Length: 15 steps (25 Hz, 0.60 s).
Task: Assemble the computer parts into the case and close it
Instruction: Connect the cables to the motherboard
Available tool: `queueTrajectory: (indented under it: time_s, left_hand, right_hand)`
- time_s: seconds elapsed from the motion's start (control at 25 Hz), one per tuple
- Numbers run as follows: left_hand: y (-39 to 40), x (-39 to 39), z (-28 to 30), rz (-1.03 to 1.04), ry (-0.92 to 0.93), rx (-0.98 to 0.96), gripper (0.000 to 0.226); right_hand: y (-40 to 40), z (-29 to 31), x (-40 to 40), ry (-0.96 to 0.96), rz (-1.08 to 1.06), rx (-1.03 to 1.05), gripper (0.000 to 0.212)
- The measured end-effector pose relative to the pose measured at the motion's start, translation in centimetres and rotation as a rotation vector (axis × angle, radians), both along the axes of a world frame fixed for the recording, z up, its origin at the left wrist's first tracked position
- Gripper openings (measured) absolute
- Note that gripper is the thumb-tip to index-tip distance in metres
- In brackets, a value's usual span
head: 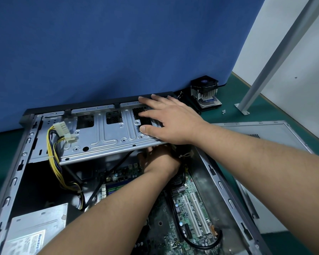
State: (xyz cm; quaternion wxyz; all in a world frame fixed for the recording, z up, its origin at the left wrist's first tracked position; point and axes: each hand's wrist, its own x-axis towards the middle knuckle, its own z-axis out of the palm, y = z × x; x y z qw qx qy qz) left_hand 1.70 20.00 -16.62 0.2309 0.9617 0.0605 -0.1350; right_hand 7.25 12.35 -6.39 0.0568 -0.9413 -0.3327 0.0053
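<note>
Green worktop (265, 109), blue backdrop. Open case (217, 173) centre; drive cage (103, 137) long axis 9-to-3. Right hand (166, 120) flat on cage's 3 o'clock end; left hand (158, 161) beneath, grasp indiscernible.

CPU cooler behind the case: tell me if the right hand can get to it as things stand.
Probably yes. The right hand lies flat on the drive cage, and the CPU cooler sits in the open on the green mat, with nothing between them.
</note>
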Motion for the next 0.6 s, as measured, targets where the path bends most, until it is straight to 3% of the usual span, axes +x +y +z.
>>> queueTrajectory:
  time_s: [0.16,0.32,0.48,0.6]
  left_hand:
    - [0.2,0.2,0.3,-0.066,0.033,0.053,0.075]
    - [0.5,0.1,0.1,-0.027,-0.004,-0.151,0.073]
    - [1.5,-0.5,-0.1,-0.150,-0.025,-0.238,0.041]
    - [2.6,-2.6,1.8,-0.226,0.058,-0.244,0.041]
  right_hand:
    - [-0.1,-0.1,0.1,-0.003,0.001,0.005,0.061]
    - [-0.2,-0.3,0.2,-0.016,0.009,0.009,0.062]
    - [-0.3,-0.5,0.4,-0.016,0.007,0.010,0.062]
    - [-0.3,-0.3,0.2,-0.010,0.003,-0.007,0.061]
